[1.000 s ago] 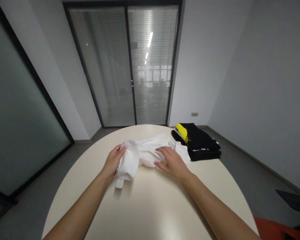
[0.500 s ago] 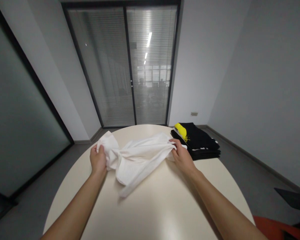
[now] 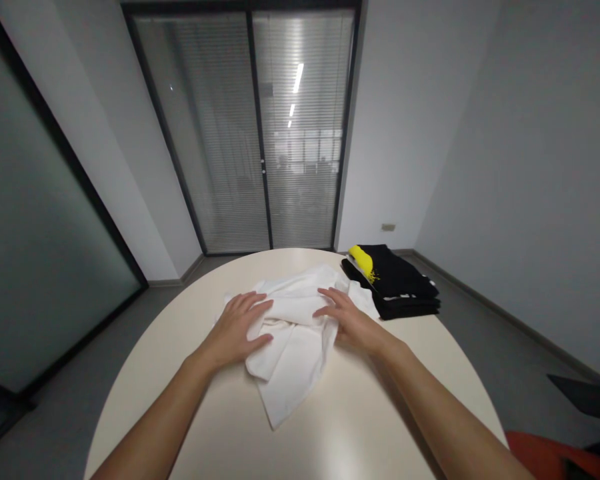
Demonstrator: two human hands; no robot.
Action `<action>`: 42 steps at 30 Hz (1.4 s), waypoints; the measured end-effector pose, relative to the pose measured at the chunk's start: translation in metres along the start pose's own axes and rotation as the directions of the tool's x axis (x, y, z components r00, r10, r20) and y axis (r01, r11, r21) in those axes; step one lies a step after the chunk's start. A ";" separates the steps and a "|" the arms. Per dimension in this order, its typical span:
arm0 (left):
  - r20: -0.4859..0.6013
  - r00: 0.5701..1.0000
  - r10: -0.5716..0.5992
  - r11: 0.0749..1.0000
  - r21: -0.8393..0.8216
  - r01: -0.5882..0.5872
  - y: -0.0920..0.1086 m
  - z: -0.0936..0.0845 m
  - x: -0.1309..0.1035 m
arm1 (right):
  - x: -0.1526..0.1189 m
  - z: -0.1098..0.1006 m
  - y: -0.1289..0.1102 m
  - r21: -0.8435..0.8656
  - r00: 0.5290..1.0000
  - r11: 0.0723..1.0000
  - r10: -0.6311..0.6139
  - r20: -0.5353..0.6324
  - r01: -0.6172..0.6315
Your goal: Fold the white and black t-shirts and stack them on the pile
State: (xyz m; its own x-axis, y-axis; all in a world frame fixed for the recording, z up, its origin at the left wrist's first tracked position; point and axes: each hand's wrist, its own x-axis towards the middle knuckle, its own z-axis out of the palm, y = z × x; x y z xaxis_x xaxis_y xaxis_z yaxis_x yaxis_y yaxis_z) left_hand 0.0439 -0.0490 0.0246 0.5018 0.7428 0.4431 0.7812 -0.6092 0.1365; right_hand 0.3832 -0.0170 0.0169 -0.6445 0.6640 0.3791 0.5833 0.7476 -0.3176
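Observation:
A white cloth garment [image 3: 295, 360] lies crumpled on the round table, one pointed corner reaching toward me. Its exact kind is hard to make out. My left hand [image 3: 237, 330] rests on its left part with fingers spread. On the right side, my right hand [image 3: 347, 319] touches the fabric with its fingers apart, thumb side partly hidden. Neither hand grips the cloth. Beyond my right hand sits a stack of folded black clothes [image 3: 400, 280], the top one with a yellow print; a white edge of the garment reaches close to it.
The cream round table [image 3: 300, 447] fills the lower middle. A red chair [image 3: 540, 457] stands at the lower right beside it. Behind the table are glass doors with blinds [image 3: 300, 200], and a grey wall [image 3: 530, 200] rises on the right.
My left hand has let go of the garment's left end and moved right onto it. My right hand has loosened and shifted slightly left. The cloth is bunched closer together, its corner nearer me.

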 end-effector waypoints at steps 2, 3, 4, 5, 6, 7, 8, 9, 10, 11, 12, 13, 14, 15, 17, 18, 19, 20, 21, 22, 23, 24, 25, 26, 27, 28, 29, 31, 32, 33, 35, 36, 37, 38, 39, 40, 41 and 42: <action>0.082 0.997 -0.010 1.000 0.001 0.010 0.000 0.002 -0.001 | 0.001 0.000 0.001 0.046 1.000 0.999 0.005 -0.020 -0.004; 0.089 0.996 -0.028 1.000 -0.001 0.028 -0.001 0.003 -0.001 | 0.001 0.000 0.002 0.086 0.998 0.996 0.028 -0.057 -0.023; 0.079 0.996 -0.048 0.999 -0.006 0.048 -0.003 0.004 -0.001 | 0.002 -0.002 0.002 0.135 0.992 0.989 0.072 -0.106 -0.057; 0.057 0.996 -0.066 0.998 -0.016 0.067 -0.005 0.005 0.000 | 0.002 -0.004 0.003 0.190 0.978 0.976 0.137 -0.160 -0.105; 0.033 0.996 -0.083 0.996 -0.028 0.084 -0.007 0.005 0.000 | 0.002 -0.006 0.003 0.247 0.954 0.956 0.214 -0.210 -0.160; 0.005 0.995 -0.103 0.994 -0.040 0.103 -0.009 0.006 0.001 | 0.003 -0.008 0.004 0.303 0.923 0.930 0.290 -0.253 -0.209; -0.029 0.991 -0.129 0.990 -0.053 0.128 -0.012 0.006 0.002 | 0.003 -0.011 0.004 0.355 0.887 0.902 0.357 -0.292 -0.246; -0.069 0.984 -0.163 0.985 -0.064 0.159 -0.015 0.007 0.002 | 0.003 -0.014 0.004 0.402 0.850 0.876 0.410 -0.332 -0.266; -0.115 0.973 -0.202 0.978 -0.075 0.194 -0.017 0.007 0.003 | 0.004 -0.017 0.004 0.444 0.807 0.854 0.453 -0.379 -0.270; -0.171 0.954 -0.245 0.968 -0.091 0.233 -0.020 0.006 0.003 | 0.004 -0.019 0.004 0.482 0.760 0.835 0.490 -0.428 -0.266; -0.239 0.925 -0.295 0.955 -0.116 0.274 -0.023 0.006 0.003 | 0.005 -0.021 0.004 0.519 0.707 0.814 0.527 -0.472 -0.261; -0.313 0.883 -0.349 0.936 -0.150 0.317 -0.026 0.005 0.003 | 0.005 -0.023 0.005 0.555 0.650 0.792 0.566 -0.507 -0.257; -0.381 0.831 -0.406 0.914 -0.191 0.358 -0.029 0.004 0.003 | 0.006 -0.024 0.007 0.588 0.594 0.768 0.604 -0.531 -0.255; -0.438 0.772 -0.461 0.887 -0.237 0.396 -0.031 0.003 0.003 | 0.006 -0.025 0.009 0.618 0.539 0.744 0.640 -0.547 -0.255; -0.499 0.668 -0.552 0.833 -0.317 0.453 -0.033 -0.001 0.003 | 0.005 -0.026 0.013 0.647 0.451 0.713 0.687 -0.569 -0.270; -0.506 0.643 -0.575 0.818 -0.334 0.468 -0.033 -0.002 0.003 | 0.005 -0.026 0.014 0.636 0.435 0.718 0.687 -0.582 -0.283; -0.501 0.642 -0.580 0.814 -0.334 0.475 -0.031 -0.003 0.003 | 0.004 -0.026 0.015 0.603 0.450 0.740 0.666 -0.595 -0.298; -0.485 0.660 -0.573 0.819 -0.322 0.475 -0.029 -0.004 0.003 | 0.003 -0.026 0.014 0.545 0.497 0.780 0.620 -0.607 -0.308; -0.460 0.688 -0.561 0.828 -0.302 0.473 -0.026 -0.004 0.003 | 0.003 -0.027 0.012 0.460 0.565 0.833 0.549 -0.616 -0.307; -0.426 0.721 -0.546 0.838 -0.276 0.472 -0.022 -0.004 0.003 | 0.002 -0.027 0.009 0.351 0.640 0.889 0.456 -0.618 -0.294; -0.391 0.749 -0.535 0.845 -0.248 0.474 -0.018 -0.004 0.003 | 0.002 -0.028 0.005 0.228 0.709 0.935 0.356 -0.609 -0.273; -0.360 0.768 -0.530 0.848 -0.222 0.481 -0.014 -0.003 0.003 | 0.002 -0.029 -0.001 0.106 0.763 0.963 0.262 -0.592 -0.249; -0.339 0.779 -0.527 0.849 -0.197 0.490 -0.010 -0.003 0.003 | 0.002 -0.029 -0.008 -0.001 0.804 0.975 0.184 -0.565 -0.223; -0.329 0.785 -0.525 0.851 -0.172 0.497 -0.008 -0.003 0.003 | 0.003 -0.029 -0.015 -0.076 0.838 0.978 0.123 -0.531 -0.192; -0.328 0.790 -0.518 0.854 -0.149 0.498 -0.006 -0.003 0.003 | 0.004 -0.029 -0.023 -0.115 0.875 0.981 0.081 -0.478 -0.153; -0.332 0.800 -0.500 0.864 -0.131 0.485 -0.005 -0.004 0.003 | 0.004 -0.028 -0.030 -0.120 0.915 0.987 0.049 -0.401 -0.106; -0.334 0.821 -0.463 0.885 -0.116 0.452 -0.004 -0.004 0.003 | 0.005 -0.026 -0.037 -0.098 0.954 0.994 0.024 -0.299 -0.056; -0.293 0.902 -0.316 0.949 -0.090 0.303 -0.003 -0.006 0.002 | 0.006 -0.019 -0.047 -0.036 0.998 0.999 -0.014 -0.056 0.012; -0.244 0.946 -0.214 0.976 -0.082 0.199 -0.003 -0.006 0.002 | 0.006 -0.015 -0.050 -0.020 0.998 1.000 -0.017 0.054 0.018; -0.180 0.977 -0.111 0.992 -0.080 0.098 -0.002 -0.007 0.002 | 0.006 -0.010 -0.051 -0.019 0.990 1.000 -0.004 0.139 0.007; -0.046 0.998 0.030 0.996 -0.085 -0.034 0.002 -0.009 0.001 | 0.006 0.000 -0.050 -0.043 0.974 0.998 0.049 0.220 -0.040; 0.011 0.998 0.066 0.994 -0.087 -0.065 0.004 -0.010 0.002 | 0.006 0.004 -0.049 -0.054 0.970 0.997 0.074 0.232 -0.063; 0.058 0.995 0.085 0.993 -0.086 -0.080 0.007 -0.010 0.002 | 0.006 0.007 -0.047 -0.065 0.968 0.995 0.094 0.234 -0.081; 0.096 0.991 0.096 0.993 -0.084 -0.088 0.010 -0.011 0.002 | 0.006 0.009 -0.046 -0.079 0.968 0.993 0.106 0.229 -0.090; 0.129 0.986 0.104 0.992 -0.082 -0.094 0.012 -0.011 0.002 | 0.007 0.009 -0.046 -0.094 0.968 0.991 0.112 0.223 -0.093; 0.154 0.982 0.110 0.992 -0.080 -0.098 0.014 -0.012 0.003 | 0.007 0.009 -0.046 -0.108 0.969 0.990 0.114 0.220 -0.093; 0.171 0.979 0.111 0.992 -0.077 -0.099 0.016 -0.012 0.003 | 0.008 0.007 -0.047 -0.117 0.968 0.988 0.122 0.221 -0.098; 0.179 0.978 0.106 0.993 -0.072 -0.095 0.017 -0.012 0.003 | 0.008 0.005 -0.049 -0.116 0.965 0.987 0.135 0.223 -0.111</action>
State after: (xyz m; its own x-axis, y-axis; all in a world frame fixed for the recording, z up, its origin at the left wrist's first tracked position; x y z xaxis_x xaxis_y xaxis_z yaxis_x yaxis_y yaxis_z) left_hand 0.0547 -0.0607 0.0386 0.6403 0.7115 0.2894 0.7013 -0.6952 0.1577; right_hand 0.3474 -0.0480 0.0312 -0.6539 0.7455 0.1292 0.7046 0.6622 -0.2551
